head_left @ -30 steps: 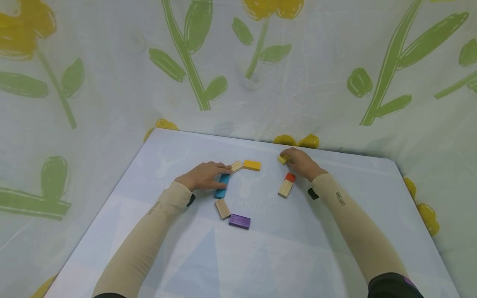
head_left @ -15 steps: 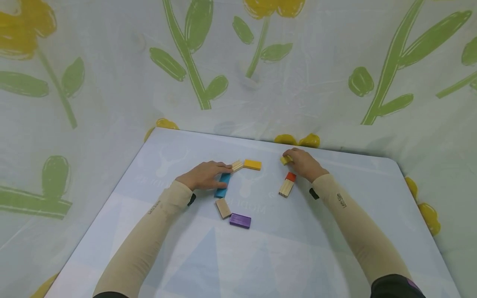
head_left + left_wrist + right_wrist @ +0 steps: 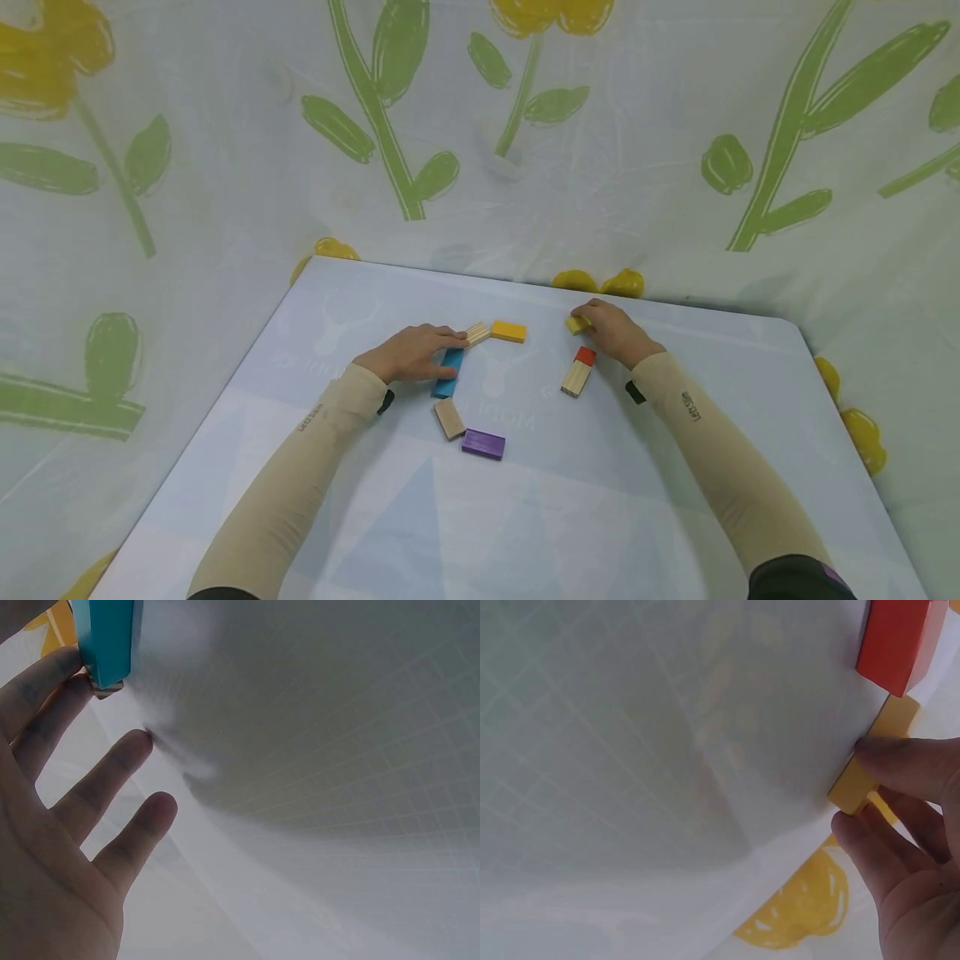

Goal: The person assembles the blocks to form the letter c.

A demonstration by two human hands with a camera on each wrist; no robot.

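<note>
Fingers [image 3: 900, 761] of right hand [image 3: 611, 329] pinching yellow block [image 3: 576, 323]; left hand [image 3: 412, 352] flat, relaxed beside blue block [image 3: 448, 372].

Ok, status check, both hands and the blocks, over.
Left hand flat, fingers touching blue block. Right hand pinching yellow block at table's far edge. Red block close by, not touching.

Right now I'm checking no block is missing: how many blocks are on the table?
8. Ridged wood block, orange-yellow block, blue block, plain wood block, purple block, red block, striped wood block, yellow block in the right hand. Hands may hide more.
</note>
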